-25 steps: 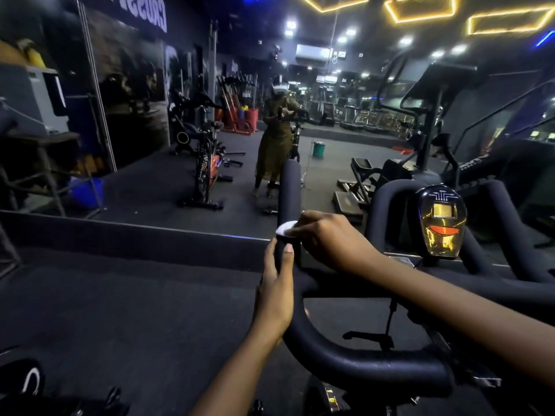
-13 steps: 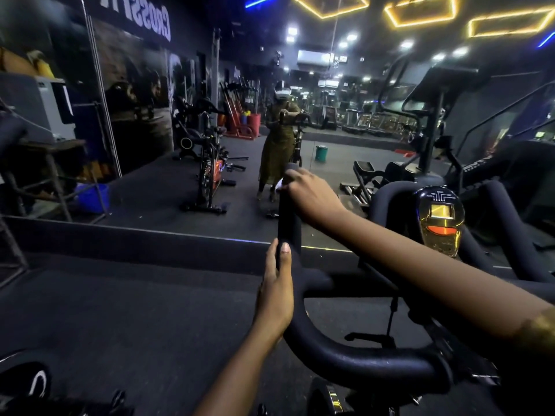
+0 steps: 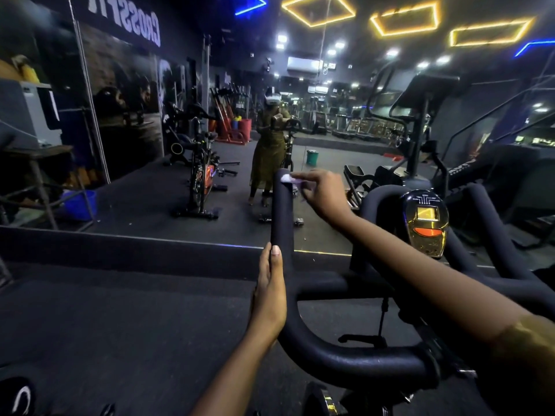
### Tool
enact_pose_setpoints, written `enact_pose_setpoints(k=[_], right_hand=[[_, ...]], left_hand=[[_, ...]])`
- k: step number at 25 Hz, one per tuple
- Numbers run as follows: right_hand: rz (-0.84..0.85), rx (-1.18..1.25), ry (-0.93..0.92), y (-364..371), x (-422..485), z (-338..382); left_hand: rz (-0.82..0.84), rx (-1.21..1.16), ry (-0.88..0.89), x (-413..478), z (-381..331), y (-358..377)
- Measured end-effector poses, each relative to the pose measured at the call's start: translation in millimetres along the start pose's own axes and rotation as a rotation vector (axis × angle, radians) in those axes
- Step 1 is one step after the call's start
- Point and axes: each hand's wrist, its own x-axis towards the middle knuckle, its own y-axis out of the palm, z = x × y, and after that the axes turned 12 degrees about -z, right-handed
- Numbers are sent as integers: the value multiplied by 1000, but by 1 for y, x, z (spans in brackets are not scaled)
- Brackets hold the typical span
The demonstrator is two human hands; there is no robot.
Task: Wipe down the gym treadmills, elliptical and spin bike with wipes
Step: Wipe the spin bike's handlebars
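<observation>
- At the tip of the handlebar horn [image 3: 281, 217], the right hand [image 3: 321, 195] pinches a white wipe [image 3: 286, 178] under its fingertips and presses it onto the rounded end. I judge that the end is being done by fingertip because a flat swipe along the foam would miss it.
- Lower on the same horn, the left hand [image 3: 268, 295] grips the base, with the thumb laid straight up the foam and the fingers going round behind, out of sight. This grip probably braces the bar so that rubbing at the top does not rock it.
- Right of the horn, the console [image 3: 426, 220] of the spin bike [image 3: 360, 364] stands between the inner loops of the bar. Neither hand touches it, and it looks like a surface left for later.
- Beyond the horn, a wall mirror [image 3: 135, 190] reflects the person, a second bike [image 3: 201, 175] and a green bucket [image 3: 312, 157].
- Further right of the horn, a tall elliptical-type machine [image 3: 417, 130] stands well apart from the wipe. I cannot tell whether it is real or a reflection.
</observation>
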Motion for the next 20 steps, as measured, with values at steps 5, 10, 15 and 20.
enact_pose_setpoints(k=[5, 10, 15, 20], right_hand=[[-51, 140, 213, 6, -43, 9], [206, 169, 191, -27, -94, 18], [271, 116, 82, -48, -60, 6], [149, -12, -198, -9, 31, 6]], left_hand=[[6, -12, 97, -4, -12, -1], [35, 39, 73, -1, -10, -3], [54, 211, 112, 12, -42, 4], [56, 468, 189, 22, -46, 16]])
